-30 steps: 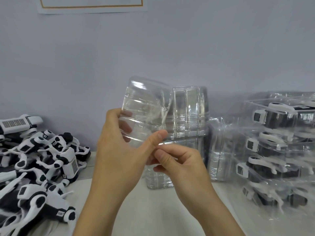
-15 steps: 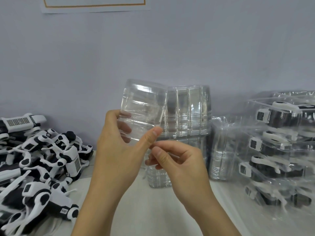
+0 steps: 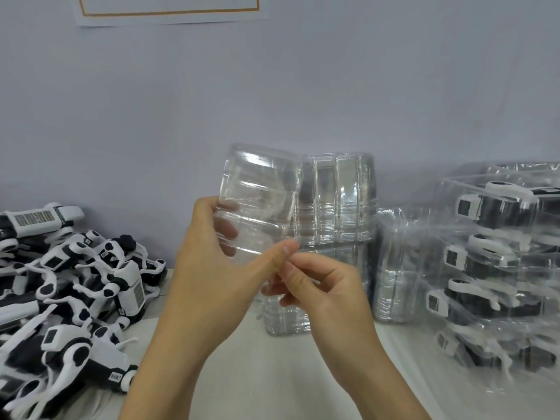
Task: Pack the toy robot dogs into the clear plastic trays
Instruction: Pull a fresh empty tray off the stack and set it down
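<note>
Tray [image 3: 257, 201], clear plastic, was held up at chest height in front of the wall, long axis near upright, top leaning slightly right. Left hand [image 3: 218, 268] gripped its lower left side, thumb across the front. Right hand [image 3: 318, 286] pinched its lower right corner, fingertips together beside the left thumb; likely peeling nested trays apart. Stack of empty trays [image 3: 333, 237] stood just behind, nearly touching. Loose toy dogs [image 3: 75, 283] were heaped left, packed trays [image 3: 491, 262] right. Bare table [image 3: 272, 374] lay below the hands.

Right hand [image 3: 315, 286] fingers slid up to left thumb at tray [image 3: 257, 201] edge.
</note>
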The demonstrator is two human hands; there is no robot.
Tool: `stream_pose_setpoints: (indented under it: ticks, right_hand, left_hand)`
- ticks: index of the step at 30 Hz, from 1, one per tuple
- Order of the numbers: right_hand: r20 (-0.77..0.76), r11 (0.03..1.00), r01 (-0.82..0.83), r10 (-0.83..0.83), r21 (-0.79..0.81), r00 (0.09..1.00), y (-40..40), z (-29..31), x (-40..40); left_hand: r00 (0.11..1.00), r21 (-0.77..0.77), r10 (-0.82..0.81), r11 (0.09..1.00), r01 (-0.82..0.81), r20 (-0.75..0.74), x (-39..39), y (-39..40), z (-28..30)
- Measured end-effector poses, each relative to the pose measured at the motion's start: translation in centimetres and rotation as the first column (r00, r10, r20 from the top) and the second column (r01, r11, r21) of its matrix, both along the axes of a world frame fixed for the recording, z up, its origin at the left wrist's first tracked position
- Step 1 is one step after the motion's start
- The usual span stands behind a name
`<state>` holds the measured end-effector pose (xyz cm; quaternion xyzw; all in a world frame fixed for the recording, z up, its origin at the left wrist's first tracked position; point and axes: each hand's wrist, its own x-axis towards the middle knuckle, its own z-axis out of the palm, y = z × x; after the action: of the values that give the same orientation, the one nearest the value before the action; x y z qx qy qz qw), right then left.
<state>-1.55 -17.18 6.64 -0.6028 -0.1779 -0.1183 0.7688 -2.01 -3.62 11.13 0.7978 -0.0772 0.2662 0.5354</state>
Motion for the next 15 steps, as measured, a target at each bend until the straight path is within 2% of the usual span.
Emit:
stream_pose_setpoints:
  ticks: [15]
  right_hand:
    - [0.003, 0.999, 0.007, -0.007, 0.033, 1.000, -0.01, -0.20, -0.06]
  left_hand:
    - [1.000, 0.035, -0.018, 0.999, 0.018, -0.002, 0.05, 0.23, -0.07]
